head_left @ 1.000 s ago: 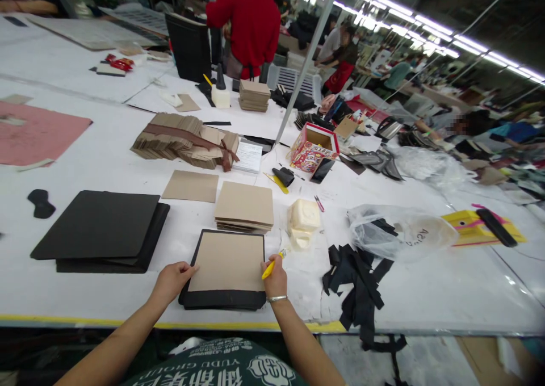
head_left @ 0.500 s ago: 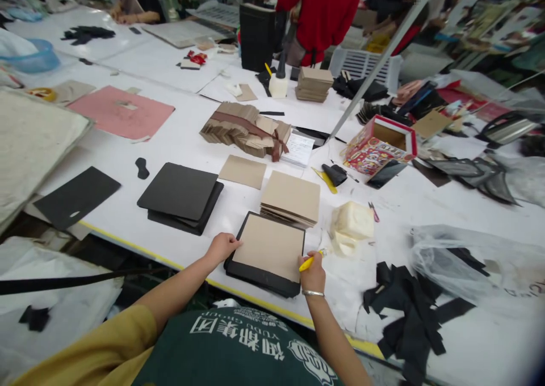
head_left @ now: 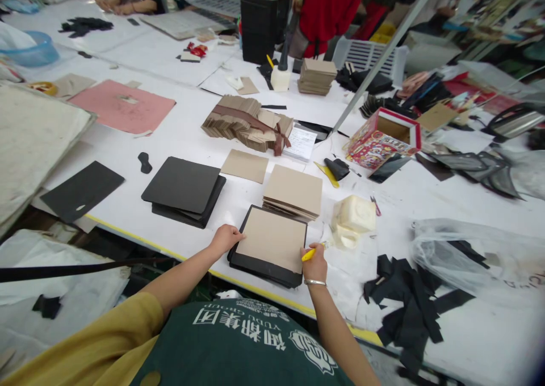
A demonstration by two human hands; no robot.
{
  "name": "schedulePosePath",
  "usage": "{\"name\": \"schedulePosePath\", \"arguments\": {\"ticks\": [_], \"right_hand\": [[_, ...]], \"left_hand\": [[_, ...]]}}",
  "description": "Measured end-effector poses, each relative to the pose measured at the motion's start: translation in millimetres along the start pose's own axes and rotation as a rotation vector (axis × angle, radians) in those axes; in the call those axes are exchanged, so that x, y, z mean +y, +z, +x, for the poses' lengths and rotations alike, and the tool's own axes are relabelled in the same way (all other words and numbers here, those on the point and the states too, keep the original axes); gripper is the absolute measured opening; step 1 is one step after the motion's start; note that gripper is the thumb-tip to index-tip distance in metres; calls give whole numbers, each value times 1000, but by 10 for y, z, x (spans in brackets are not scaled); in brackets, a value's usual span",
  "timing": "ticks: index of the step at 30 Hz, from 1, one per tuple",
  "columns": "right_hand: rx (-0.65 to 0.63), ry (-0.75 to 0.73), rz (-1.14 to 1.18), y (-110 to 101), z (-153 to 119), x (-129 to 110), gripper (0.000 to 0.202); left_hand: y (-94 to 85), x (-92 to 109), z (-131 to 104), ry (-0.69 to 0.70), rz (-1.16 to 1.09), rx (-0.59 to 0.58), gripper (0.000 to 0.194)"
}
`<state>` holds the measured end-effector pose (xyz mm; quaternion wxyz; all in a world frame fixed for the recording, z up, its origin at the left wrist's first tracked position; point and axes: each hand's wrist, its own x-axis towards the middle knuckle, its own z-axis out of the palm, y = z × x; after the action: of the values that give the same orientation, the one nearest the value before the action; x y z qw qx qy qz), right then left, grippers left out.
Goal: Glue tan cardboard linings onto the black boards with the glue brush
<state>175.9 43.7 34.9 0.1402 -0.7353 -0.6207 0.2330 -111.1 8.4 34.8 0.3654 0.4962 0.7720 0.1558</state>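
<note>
A beige cardboard sheet [head_left: 271,239] lies on top of a black panel stack [head_left: 264,273], leaving a black border showing, widest along the near side. My left hand [head_left: 225,240] is closed at the left edge of the cardboard, its thumb on the sheet and its other fingertips partly hidden. In my right hand [head_left: 315,268] is a yellow-handled brush [head_left: 309,255], its pale tip pointing right, away from the cardboard. That hand rests against the right edge of the stack. Just behind stands a pile of beige cardboard sheets [head_left: 293,190].
More black panels [head_left: 183,184] are piled at left. A cream plastic container [head_left: 355,214] stands right of my brush. Black fabric strips [head_left: 404,306] and a clear plastic bag [head_left: 464,255] lie farther right. A slanted metal pole [head_left: 383,59] rises behind. People work across the table.
The whole view has shifted slightly. Both hands keep nearly the same place at the cardboard's edges, and the brush's handle has tilted a little.
</note>
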Motion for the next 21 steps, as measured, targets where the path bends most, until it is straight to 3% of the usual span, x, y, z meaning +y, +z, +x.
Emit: {"name": "schedulePosePath", "arguments": {"ticks": [12,21], "right_hand": [[38,-25,15,51,32,100,20],[18,-16,-71,5,16,64,18]], "left_hand": [[-40,113,2,-45,-45,8,31],[-34,86,55,31,183,-104,36]]}}
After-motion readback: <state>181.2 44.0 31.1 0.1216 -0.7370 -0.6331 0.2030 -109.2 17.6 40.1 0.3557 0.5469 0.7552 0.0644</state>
